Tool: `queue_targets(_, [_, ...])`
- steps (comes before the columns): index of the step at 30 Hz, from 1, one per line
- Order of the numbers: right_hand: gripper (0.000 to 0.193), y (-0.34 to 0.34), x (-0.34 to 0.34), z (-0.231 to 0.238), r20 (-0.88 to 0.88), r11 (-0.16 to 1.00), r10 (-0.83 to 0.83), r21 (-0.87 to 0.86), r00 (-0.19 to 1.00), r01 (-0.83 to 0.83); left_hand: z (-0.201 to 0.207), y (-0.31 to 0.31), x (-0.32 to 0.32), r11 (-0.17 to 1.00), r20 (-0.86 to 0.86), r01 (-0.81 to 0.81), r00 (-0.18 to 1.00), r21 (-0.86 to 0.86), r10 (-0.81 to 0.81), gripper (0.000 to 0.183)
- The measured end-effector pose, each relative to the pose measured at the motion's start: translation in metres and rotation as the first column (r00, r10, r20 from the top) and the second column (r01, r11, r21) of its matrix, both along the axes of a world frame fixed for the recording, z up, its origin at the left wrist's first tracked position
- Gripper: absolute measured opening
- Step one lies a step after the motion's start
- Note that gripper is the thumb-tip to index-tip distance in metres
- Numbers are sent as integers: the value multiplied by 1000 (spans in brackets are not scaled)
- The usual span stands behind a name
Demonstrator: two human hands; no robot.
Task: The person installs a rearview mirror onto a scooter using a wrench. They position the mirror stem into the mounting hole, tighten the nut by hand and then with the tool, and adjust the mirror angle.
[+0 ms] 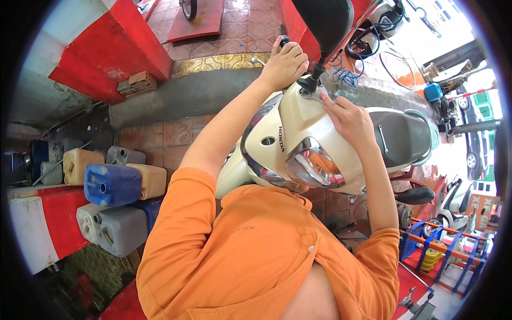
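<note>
A cream scooter [306, 120] stands close in front of me, its headlight [316, 162] facing my chest. My left hand [285, 64] is closed round a black handle [285, 40] at the handlebar's far side; most of it is hidden by the fingers. A metal lever [257, 61] with a rounded tip sticks out beside that hand. At the black mirror stem's base [308, 84], my right hand [345, 114] rests against the cream cover, fingers curled and fingertips pressed near the stem. Whatever they hold there is too small to tell. Above rises the black mirror [326, 26].
Several plastic jerrycans, one of them blue [109, 184], are stacked at my left. A red wall panel [114, 50] and bricks [137, 84] stand beyond. The scooter's dark seat [397, 136] extends rightward, and a blue-and-orange rack [448, 253] stands at lower right.
</note>
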State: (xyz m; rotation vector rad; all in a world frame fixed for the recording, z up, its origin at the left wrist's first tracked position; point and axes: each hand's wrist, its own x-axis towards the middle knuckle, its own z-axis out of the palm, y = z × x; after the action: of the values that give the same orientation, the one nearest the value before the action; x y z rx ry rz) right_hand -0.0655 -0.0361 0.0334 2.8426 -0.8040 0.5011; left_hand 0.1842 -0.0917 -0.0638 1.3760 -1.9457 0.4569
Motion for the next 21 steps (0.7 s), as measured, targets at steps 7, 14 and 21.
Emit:
queue_targets(7, [34, -15, -7, 1, -61, 989, 147, -10, 987, -148, -2, -2, 1, 998, 5, -3, 1000, -67, 3, 20])
queue_targets(14, [36, -24, -12, -8, -78, 975, 221, -20, 972, -223, 1, 0, 4, 994, 13, 53, 999, -94, -52, 20])
queue_targets(21, [46, -25, -14, -8, -85, 979, 204, 33, 975, -202, 1, -1, 7, 993, 16, 70, 998, -94, -68, 21])
